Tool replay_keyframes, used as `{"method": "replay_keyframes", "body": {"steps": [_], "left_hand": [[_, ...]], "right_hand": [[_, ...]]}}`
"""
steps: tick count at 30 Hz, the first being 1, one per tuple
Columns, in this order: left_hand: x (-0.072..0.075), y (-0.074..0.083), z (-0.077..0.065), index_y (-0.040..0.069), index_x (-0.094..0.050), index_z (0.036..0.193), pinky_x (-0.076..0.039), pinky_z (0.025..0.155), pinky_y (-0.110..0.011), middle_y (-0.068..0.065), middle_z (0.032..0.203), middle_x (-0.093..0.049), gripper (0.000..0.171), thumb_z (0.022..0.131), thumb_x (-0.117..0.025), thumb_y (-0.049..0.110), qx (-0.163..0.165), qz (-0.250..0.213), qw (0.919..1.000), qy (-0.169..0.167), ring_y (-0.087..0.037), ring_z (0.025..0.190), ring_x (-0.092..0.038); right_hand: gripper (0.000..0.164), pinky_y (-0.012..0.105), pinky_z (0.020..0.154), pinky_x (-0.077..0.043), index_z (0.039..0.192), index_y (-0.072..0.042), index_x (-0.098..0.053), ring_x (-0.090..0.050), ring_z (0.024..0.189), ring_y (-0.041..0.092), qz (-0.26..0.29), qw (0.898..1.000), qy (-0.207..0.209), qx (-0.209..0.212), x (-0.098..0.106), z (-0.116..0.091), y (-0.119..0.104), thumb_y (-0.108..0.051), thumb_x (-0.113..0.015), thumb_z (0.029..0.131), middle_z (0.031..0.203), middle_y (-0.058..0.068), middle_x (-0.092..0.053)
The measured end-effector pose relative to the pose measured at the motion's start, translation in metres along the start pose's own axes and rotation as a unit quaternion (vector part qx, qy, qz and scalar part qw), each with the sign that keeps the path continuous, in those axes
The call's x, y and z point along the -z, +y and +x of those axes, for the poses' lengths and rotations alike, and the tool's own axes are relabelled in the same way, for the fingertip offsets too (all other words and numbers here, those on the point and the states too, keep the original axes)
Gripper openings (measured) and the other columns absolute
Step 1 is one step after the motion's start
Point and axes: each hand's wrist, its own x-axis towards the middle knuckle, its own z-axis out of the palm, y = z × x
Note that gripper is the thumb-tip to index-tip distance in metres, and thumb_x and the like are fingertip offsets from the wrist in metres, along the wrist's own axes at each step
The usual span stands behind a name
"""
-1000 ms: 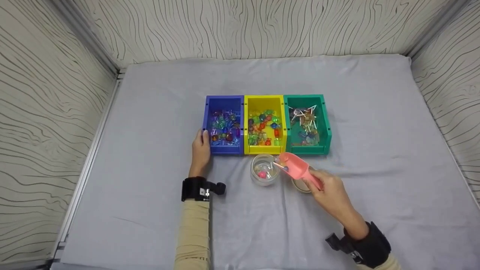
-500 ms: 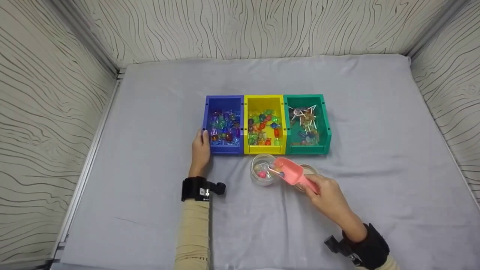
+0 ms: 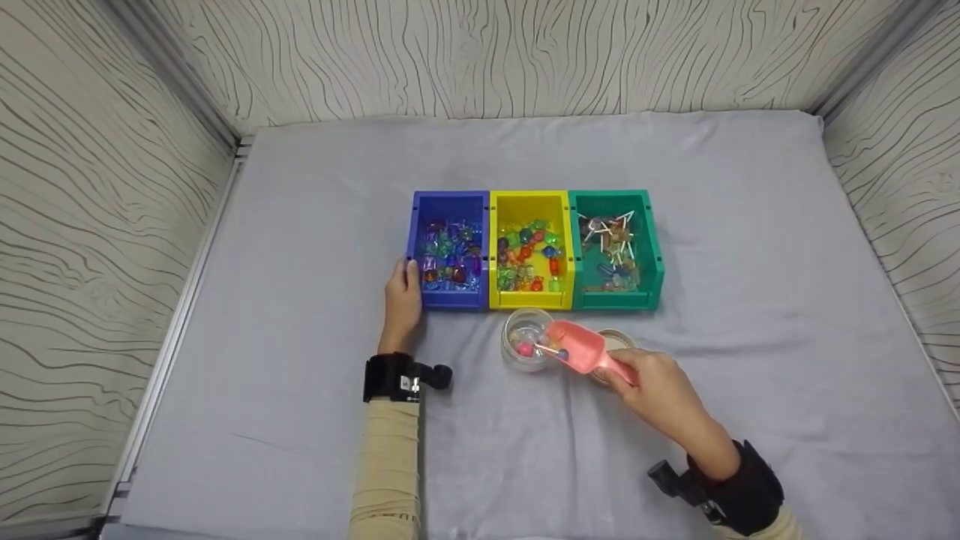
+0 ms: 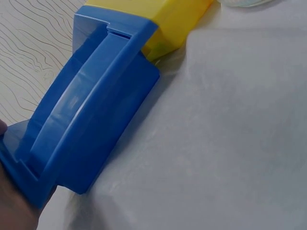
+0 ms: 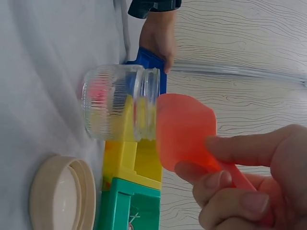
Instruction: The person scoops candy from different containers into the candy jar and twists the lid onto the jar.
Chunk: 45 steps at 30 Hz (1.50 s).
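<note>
My right hand (image 3: 660, 386) grips the handle of a pink scoop (image 3: 574, 345), its fingers curled round it in the right wrist view. The scoop is tilted with its mouth at the rim of a clear glass jar (image 5: 112, 103). A lollipop (image 3: 553, 351) and other candies lie at the scoop's mouth. Inside the jar sit a pink ball (image 3: 524, 349) and some clear pieces. My left hand (image 3: 402, 304) holds the left side wall of the blue bin (image 3: 454, 300), with a fingertip showing over its rim in the left wrist view.
Joined to the blue bin are a yellow bin (image 3: 531, 300) of small wrapped candies and a green bin (image 3: 615, 300) of lollipops. A cream-coloured lid (image 5: 62, 199) lies on the grey cloth (image 3: 315, 225), right of the jar and partly under the scoop. Patterned panels surround the table.
My right hand has brought the scoop slightly left and down over the jar's rim, and the lollipop has slid toward the scoop's mouth. My left hand stays on the blue bin.
</note>
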Motion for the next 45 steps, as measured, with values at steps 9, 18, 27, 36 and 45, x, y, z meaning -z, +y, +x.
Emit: {"method": "replay_keyframes", "body": {"steps": [9,18,27,36,45], "left_hand": [[0.0,0.001,-0.001,-0.002,-0.042,0.134,-0.035,0.112,-0.042,-0.022,0.133,-0.052,0.043,0.101,-0.032,0.025,0.006,-0.01,0.9999,-0.004,-0.031,0.129,-0.047],[-0.001,0.001,0.0,-0.003,-0.04,0.135,-0.035,0.113,-0.042,-0.022,0.136,-0.05,0.044,0.102,-0.032,0.024,-0.011,-0.01,0.9998,-0.011,-0.031,0.132,-0.044],[-0.001,0.001,-0.001,-0.002,-0.043,0.134,-0.037,0.111,-0.041,-0.021,0.132,-0.053,0.042,0.102,-0.032,0.023,-0.012,-0.017,0.9998,-0.007,-0.029,0.128,-0.048],[0.0,0.003,-0.001,-0.001,-0.04,0.136,-0.035,0.113,-0.04,-0.021,0.135,-0.051,0.044,0.102,-0.031,0.025,0.004,-0.018,0.9997,-0.015,-0.029,0.131,-0.046],[0.001,0.0,-0.001,-0.002,-0.042,0.134,-0.038,0.111,-0.041,-0.022,0.13,-0.054,0.043,0.102,-0.032,0.024,-0.001,-0.018,0.9998,-0.009,-0.03,0.126,-0.049]], "right_hand": [[0.026,0.022,0.053,-0.035,0.096,0.003,-0.07,-0.048,0.061,0.015,-0.031,0.998,-0.051,-0.008,0.013,0.007,-0.006,-0.014,-0.073,0.076,0.077,0.013,-0.068],[0.026,0.022,0.052,-0.033,0.094,0.003,-0.069,-0.045,0.059,0.017,-0.047,0.992,-0.115,-0.031,0.026,0.018,-0.022,-0.017,-0.072,0.078,0.067,0.01,-0.059],[0.021,0.022,0.05,-0.031,0.09,0.003,-0.07,-0.043,0.054,0.016,-0.051,0.992,-0.113,-0.015,0.03,0.023,-0.029,-0.015,-0.07,0.078,0.062,0.008,-0.056],[0.019,0.021,0.048,-0.029,0.088,0.003,-0.069,-0.042,0.053,0.015,-0.047,0.992,-0.114,-0.013,0.031,0.023,-0.028,-0.014,-0.069,0.079,0.059,0.006,-0.053],[0.018,0.022,0.05,-0.029,0.087,0.002,-0.07,-0.04,0.053,0.016,-0.054,0.994,-0.099,-0.001,0.029,0.023,-0.027,-0.013,-0.07,0.078,0.059,0.008,-0.054]]}}
